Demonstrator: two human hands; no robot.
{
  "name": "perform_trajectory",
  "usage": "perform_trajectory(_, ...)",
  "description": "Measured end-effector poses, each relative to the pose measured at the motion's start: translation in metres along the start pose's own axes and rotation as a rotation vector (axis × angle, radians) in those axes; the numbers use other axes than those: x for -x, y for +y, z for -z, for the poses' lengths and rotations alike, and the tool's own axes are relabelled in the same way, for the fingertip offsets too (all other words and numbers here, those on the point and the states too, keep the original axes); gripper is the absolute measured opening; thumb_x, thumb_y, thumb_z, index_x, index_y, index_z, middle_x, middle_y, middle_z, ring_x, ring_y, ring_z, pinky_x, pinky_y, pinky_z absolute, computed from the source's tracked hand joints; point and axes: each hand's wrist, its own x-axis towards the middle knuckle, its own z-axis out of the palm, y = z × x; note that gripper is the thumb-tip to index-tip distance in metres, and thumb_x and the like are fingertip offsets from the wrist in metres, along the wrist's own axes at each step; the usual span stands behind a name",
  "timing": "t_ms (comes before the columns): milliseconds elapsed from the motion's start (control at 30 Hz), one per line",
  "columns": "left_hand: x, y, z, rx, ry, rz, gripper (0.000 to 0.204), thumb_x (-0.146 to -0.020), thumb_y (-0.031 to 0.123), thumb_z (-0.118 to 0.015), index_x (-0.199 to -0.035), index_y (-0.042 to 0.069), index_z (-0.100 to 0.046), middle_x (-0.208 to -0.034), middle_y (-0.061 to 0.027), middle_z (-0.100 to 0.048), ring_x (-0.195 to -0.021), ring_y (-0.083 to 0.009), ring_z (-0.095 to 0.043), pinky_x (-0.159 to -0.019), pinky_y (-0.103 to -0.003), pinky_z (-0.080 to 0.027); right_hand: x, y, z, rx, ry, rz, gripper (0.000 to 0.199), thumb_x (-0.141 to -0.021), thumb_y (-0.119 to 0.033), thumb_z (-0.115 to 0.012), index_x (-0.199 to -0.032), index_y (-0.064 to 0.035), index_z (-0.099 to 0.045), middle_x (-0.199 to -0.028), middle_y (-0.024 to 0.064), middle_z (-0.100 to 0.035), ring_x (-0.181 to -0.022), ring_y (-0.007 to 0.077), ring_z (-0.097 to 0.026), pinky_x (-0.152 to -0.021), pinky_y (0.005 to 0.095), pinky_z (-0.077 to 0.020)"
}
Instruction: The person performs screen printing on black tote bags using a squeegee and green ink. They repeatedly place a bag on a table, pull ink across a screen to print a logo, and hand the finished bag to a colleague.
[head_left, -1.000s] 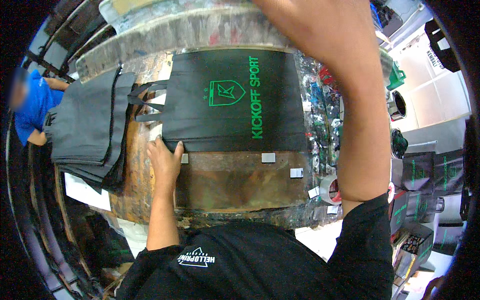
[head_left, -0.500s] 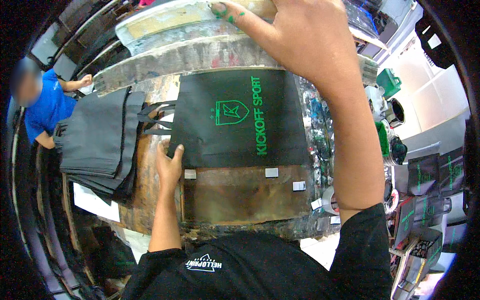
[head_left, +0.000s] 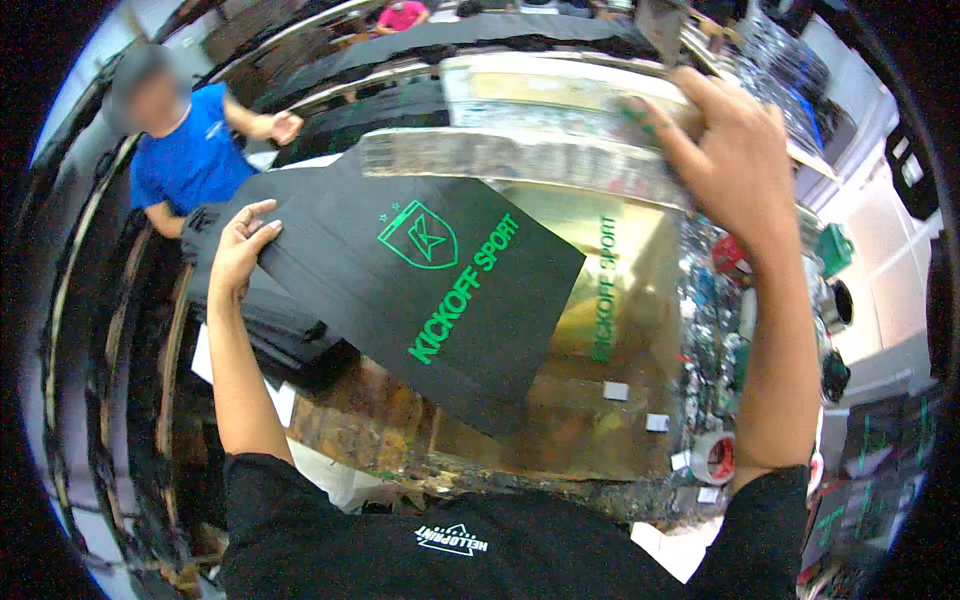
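Observation:
My left hand [head_left: 243,248] is closed on the handle-side edge of a black bag [head_left: 480,365], out at the left. The bag hangs at a slant over the board, with a green shield and green lettering printed on it. Beneath its left part lies a stack of black bags [head_left: 285,325]. My right hand [head_left: 735,155] grips the right end of a raised screen-printing frame [head_left: 500,155], thumb in front and fingers over the edge; its thumb has green ink on it. Bare at the right, the brown printing board [head_left: 570,440] bears a faint green print.
Small white tabs [head_left: 615,391] sit on the board. A tape roll [head_left: 713,458] lies at its right edge, beside ink-stained clutter and a green container [head_left: 834,250]. A person in a blue shirt [head_left: 195,150] stands at the left; someone in pink [head_left: 402,17] is farther back.
The printed bag has come off the board and swung left, tilted, in my left hand, which has closed on it. My right hand stays on the raised frame. The view has shifted.

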Motion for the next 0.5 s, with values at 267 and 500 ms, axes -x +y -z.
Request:
perform_trajectory(267,-0.008,-0.114,0.152,-0.318,0.298,0.158,0.051,-0.088,0.013,-0.082,-0.135,0.003,-0.066,-0.104,-0.0088,-0.073,-0.094,-0.0150,-0.068,-0.082,-0.032,-0.055,-0.003,-0.001,0.004,-0.024,-0.028,-0.031,0.049,-0.100,-0.051,-0.060,-0.115,-0.0057,-0.069,-0.102,0.0203,-0.072,-0.100,0.0418,-0.066,-0.091,0.0528,-0.0429)
perform_trajectory(500,0.049,-0.082,-0.028,-0.822,0.888,-0.486,0.034,-0.094,0.030,-0.076,-0.116,0.004,-0.071,-0.109,-0.0170,-0.068,-0.107,-0.0364,-0.063,-0.093,-0.049,-0.048,0.000,0.000,0.008,0.028,-0.076,-0.056,0.049,-0.100,-0.050,-0.061,-0.120,-0.0058,-0.069,-0.106,0.0210,-0.072,-0.104,0.0408,-0.066,-0.099,0.0513,-0.0430)
